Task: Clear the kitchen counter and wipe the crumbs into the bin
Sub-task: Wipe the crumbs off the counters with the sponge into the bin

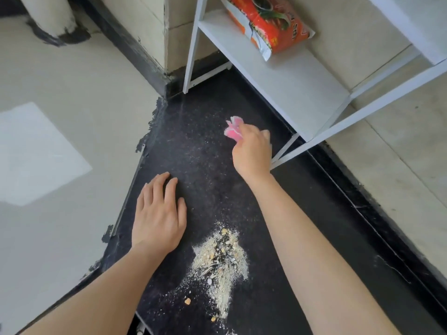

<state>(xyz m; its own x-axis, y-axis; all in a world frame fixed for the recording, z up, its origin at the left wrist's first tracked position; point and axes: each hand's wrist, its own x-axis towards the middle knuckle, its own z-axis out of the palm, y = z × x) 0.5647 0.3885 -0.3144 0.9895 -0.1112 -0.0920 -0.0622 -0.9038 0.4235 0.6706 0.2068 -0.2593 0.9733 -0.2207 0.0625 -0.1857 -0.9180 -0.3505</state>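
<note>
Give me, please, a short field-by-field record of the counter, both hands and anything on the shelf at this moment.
counter: black counter, dusted with fine specks
crumbs: pale crumb pile near the front, between the forearms
right hand: right hand gripping a pink cloth, beyond the pile
left hand: left hand open, palm down by the counter's left edge
shelf: white shelf with a red packet on it
bin: not in view

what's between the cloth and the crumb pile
Only dark counter dusted with fine specks lies between the cloth and the crumb pile, in the head view.
</note>
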